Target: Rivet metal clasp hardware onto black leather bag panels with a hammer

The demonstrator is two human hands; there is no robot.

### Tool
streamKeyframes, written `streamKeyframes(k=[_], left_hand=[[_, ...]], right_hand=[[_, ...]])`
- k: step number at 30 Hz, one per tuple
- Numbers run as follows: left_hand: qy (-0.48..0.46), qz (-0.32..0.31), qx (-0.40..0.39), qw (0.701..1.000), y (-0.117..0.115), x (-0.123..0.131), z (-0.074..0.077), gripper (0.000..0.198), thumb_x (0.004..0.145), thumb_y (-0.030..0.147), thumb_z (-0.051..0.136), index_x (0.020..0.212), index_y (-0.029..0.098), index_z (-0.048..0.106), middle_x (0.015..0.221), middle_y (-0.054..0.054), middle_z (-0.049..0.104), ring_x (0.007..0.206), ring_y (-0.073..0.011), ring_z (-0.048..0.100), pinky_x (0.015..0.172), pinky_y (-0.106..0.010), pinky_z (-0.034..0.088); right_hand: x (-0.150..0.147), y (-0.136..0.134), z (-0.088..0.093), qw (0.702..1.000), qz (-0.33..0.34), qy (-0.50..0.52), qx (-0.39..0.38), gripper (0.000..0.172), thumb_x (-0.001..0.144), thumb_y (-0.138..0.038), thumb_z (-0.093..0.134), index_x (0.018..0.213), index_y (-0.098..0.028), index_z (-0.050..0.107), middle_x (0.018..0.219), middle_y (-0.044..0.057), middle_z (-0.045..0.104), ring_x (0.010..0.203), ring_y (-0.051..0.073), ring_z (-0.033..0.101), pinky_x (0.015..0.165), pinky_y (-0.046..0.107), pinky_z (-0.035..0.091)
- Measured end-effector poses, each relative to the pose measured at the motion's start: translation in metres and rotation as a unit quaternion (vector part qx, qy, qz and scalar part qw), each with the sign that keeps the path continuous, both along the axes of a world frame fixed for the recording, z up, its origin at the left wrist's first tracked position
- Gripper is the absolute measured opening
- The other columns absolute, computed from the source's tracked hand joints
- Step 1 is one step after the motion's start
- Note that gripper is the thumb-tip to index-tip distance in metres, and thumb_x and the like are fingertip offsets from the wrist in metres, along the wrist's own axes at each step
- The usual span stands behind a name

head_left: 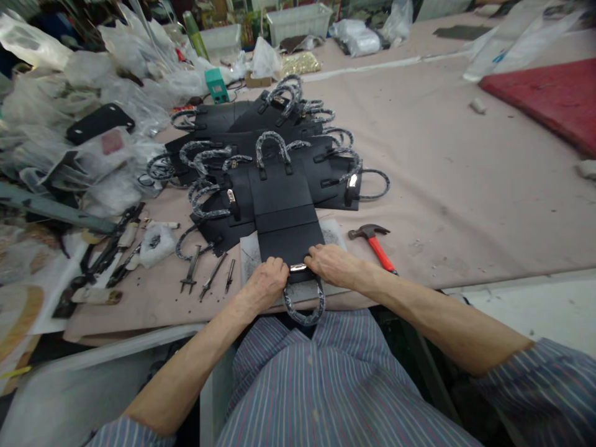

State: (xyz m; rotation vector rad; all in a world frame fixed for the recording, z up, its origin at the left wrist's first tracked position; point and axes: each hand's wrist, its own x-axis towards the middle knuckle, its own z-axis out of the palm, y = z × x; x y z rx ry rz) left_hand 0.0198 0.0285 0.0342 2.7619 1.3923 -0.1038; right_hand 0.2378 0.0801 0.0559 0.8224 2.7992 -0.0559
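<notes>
A black leather bag panel (pixel 288 214) lies lengthwise in front of me, on a pale board (pixel 333 233). It has a wrapped handle at each end; the near handle (pixel 305 313) hangs over the table edge. Between my hands a shiny metal clasp (pixel 298 267) sits on the panel's near end. My left hand (pixel 270 279) grips the panel's left edge beside the clasp, fingers curled. Opposite it, my right hand (pixel 328 264) pinches the right edge near the clasp. Both thumbs are mostly hidden.
More black bag panels (pixel 214 118) with wrapped handles are piled behind. A red-handled claw hammer (pixel 375 239) lies to the right. Several metal punches (pixel 214 276) lie left. Plastic bags (pixel 125 93) crowd the far left, and a red slab (pixel 549 99) sits at the right.
</notes>
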Motion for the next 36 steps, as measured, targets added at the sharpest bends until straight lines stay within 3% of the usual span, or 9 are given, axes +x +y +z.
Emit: streamKeyframes(k=[4,10,17,22,28,32,36], left_hand=[[-0.004,0.010,0.023,1.000,-0.007,-0.002,-0.004,0.018,0.090,0.003,0.048,0.093,0.012,0.063,0.090,-0.012,0.061,0.087,-0.0276,0.058,0.072,-0.037,0.051],[-0.082,0.032,0.090,0.992,-0.015,-0.012,-0.017,0.022,0.093,0.004,0.045,0.101,0.013,0.064,0.092,-0.012,0.065,0.086,-0.0257,0.061,0.074,-0.036,0.055],[-0.189,-0.021,0.153,0.970,-0.016,-0.029,-0.027,0.037,0.088,-0.003,0.039,0.108,0.013,0.065,0.102,-0.012,0.071,0.090,-0.0221,0.066,0.079,-0.034,0.058],[-0.186,-0.121,0.136,0.965,-0.008,-0.043,-0.026,0.040,0.086,-0.002,0.038,0.105,0.014,0.069,0.106,-0.013,0.074,0.093,-0.0215,0.069,0.084,-0.036,0.061],[-0.205,-0.157,0.118,0.959,-0.007,-0.061,-0.033,0.042,0.088,0.000,0.040,0.111,0.014,0.072,0.113,-0.014,0.075,0.109,-0.0238,0.070,0.092,-0.039,0.062],[-0.203,-0.147,0.108,0.962,-0.015,-0.066,-0.041,0.041,0.094,0.004,0.040,0.120,0.014,0.070,0.123,-0.016,0.072,0.118,-0.0252,0.068,0.101,-0.045,0.059],[-0.197,-0.103,0.118,0.968,-0.024,-0.056,-0.044,0.039,0.096,0.004,0.042,0.122,0.013,0.069,0.128,-0.018,0.070,0.119,-0.0259,0.066,0.103,-0.046,0.058]], right_hand=[[-0.011,-0.002,0.005,1.000,0.001,-0.008,-0.002,0.021,0.094,-0.009,0.047,0.097,-0.010,0.067,0.090,0.015,0.070,0.082,0.023,0.067,0.066,0.031,0.044],[-0.016,-0.004,0.006,1.000,-0.013,0.006,-0.006,0.021,0.094,-0.012,0.048,0.101,-0.010,0.068,0.093,0.016,0.071,0.084,0.024,0.068,0.068,0.032,0.047],[-0.021,-0.010,0.003,1.000,0.004,-0.007,-0.007,0.024,0.095,-0.007,0.043,0.098,-0.009,0.067,0.092,0.016,0.070,0.084,0.024,0.067,0.067,0.032,0.046],[-0.001,-0.003,-0.003,0.999,0.027,0.022,0.000,0.023,0.099,-0.012,0.041,0.105,-0.011,0.063,0.099,0.014,0.067,0.086,0.023,0.064,0.069,0.033,0.045],[0.031,0.008,-0.007,0.987,0.140,0.069,-0.041,0.016,0.096,-0.009,0.050,0.095,-0.015,0.065,0.102,0.006,0.064,0.083,0.019,0.054,0.073,0.032,0.042],[0.036,-0.003,-0.013,0.983,0.166,0.084,-0.006,0.014,0.096,-0.014,0.054,0.091,-0.016,0.066,0.110,0.009,0.063,0.089,0.022,0.051,0.069,0.033,0.040],[0.040,-0.012,-0.015,0.981,0.167,0.096,0.009,0.016,0.097,-0.016,0.054,0.092,-0.014,0.068,0.113,0.011,0.064,0.090,0.023,0.052,0.076,0.038,0.046]])
